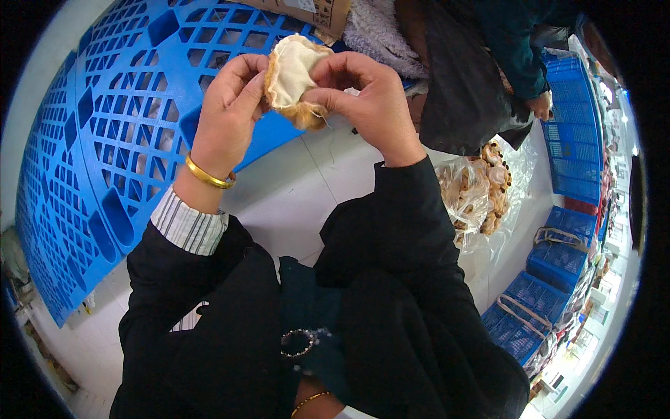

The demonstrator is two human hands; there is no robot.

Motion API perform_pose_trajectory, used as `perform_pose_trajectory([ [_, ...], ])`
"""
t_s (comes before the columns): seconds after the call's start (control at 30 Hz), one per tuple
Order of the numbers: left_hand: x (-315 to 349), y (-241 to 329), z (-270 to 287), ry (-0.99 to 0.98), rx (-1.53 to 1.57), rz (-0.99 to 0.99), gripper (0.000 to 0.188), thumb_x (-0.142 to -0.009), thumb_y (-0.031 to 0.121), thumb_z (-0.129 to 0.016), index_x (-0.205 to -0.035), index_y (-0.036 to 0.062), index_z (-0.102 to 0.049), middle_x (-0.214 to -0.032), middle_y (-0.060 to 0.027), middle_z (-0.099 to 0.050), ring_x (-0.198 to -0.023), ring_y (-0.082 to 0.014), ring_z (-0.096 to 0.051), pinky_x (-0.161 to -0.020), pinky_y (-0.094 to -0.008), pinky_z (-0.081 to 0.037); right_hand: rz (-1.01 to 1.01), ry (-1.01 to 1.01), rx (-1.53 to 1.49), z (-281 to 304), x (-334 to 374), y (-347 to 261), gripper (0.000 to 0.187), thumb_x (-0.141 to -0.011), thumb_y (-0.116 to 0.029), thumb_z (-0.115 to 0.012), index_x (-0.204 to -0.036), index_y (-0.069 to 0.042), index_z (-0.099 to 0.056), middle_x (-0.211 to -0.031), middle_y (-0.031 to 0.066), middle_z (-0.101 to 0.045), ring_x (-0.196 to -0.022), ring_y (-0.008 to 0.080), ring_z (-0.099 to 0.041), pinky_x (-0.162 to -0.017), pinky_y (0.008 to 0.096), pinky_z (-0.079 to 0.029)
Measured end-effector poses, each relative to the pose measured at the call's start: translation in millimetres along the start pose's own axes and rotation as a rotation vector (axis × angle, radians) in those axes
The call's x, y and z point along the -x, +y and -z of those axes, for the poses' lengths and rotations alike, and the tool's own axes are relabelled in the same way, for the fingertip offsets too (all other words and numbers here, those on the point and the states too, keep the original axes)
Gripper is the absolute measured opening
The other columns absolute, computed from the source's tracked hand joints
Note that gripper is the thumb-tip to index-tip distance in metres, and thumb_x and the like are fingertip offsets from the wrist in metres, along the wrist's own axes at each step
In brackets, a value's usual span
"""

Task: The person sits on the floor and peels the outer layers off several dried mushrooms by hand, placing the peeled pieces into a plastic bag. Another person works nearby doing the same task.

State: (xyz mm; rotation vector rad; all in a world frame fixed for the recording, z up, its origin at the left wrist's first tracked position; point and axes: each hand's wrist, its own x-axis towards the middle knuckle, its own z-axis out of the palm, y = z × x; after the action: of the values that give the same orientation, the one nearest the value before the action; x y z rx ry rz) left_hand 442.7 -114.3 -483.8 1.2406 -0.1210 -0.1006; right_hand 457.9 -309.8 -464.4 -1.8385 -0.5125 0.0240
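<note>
Both my hands hold up a small sewn plush piece [292, 68], with cream cloth facing me and golden-brown fur along its edge and bottom. My left hand [234, 101] pinches its left rim between thumb and fingers. From the right, the thumb and index finger of my right hand [370, 98] close on the piece's other side, near the fur. A loose thread hangs by the lower edge. Some fingertips are hidden behind the cloth.
A large blue plastic pallet [132, 150] stands at left. To the right, a clear plastic bag [464, 192] holds several brown plush pieces [494, 178] on the white tiled floor. Blue crates [572, 133] line the far right. Another person's hand [539, 105] shows near them. A cardboard box [324, 15] sits at the top.
</note>
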Motion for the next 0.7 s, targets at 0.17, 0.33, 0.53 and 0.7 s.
perform_pose_trajectory([
  [0.17,0.4,4.3,-2.0,0.024,-0.071,-0.016,0.014,-0.095,0.012,-0.046,-0.104,0.0022,-0.051,-0.097,-0.004,-0.054,-0.086,-0.0093,-0.056,-0.075,-0.0219,-0.049,-0.027,-0.023,-0.064,4.7,0.8,5.1,0.016,-0.081,-0.012,-0.068,-0.091,-0.003,-0.06,-0.079,-0.0004,-0.058,-0.073,0.0074,-0.054,-0.067,0.019,-0.045],
  [0.33,0.6,7.1,-5.0,0.058,-0.357,-0.152,0.01,-0.093,0.008,-0.049,-0.099,0.001,-0.051,-0.093,-0.004,-0.055,-0.081,-0.0094,-0.055,-0.073,-0.0218,-0.048,-0.037,0.063,-0.055,5.4,-0.5,7.4,0.016,-0.081,-0.015,-0.068,-0.086,-0.002,-0.06,-0.076,0.003,-0.059,-0.067,0.0084,-0.055,-0.06,0.022,-0.046],
  [0.53,3.7,8.6,-12.3,0.066,-0.506,-0.275,0.008,-0.089,0.003,-0.052,-0.096,-0.0009,-0.051,-0.087,-0.0047,-0.056,-0.076,-0.0103,-0.055,-0.071,-0.0225,-0.047,-0.163,0.03,-0.251,-4.0,-1.6,6.9,0.023,-0.083,-0.018,-0.067,-0.097,-0.003,-0.058,-0.084,0.0004,-0.058,-0.075,0.0069,-0.054,-0.067,0.0183,-0.044],
  [0.7,3.9,0.7,-13.0,0.023,-0.622,-0.37,0.008,-0.087,0.002,-0.053,-0.095,-0.0001,-0.051,-0.084,-0.0078,-0.056,-0.072,-0.0146,-0.056,-0.068,-0.0246,-0.047,-0.118,-0.049,-0.167,-10.0,-1.5,7.7,0.022,-0.08,-0.02,-0.07,-0.091,-0.003,-0.061,-0.083,0.0005,-0.059,-0.072,0.0071,-0.053,-0.067,0.0203,-0.045],
])
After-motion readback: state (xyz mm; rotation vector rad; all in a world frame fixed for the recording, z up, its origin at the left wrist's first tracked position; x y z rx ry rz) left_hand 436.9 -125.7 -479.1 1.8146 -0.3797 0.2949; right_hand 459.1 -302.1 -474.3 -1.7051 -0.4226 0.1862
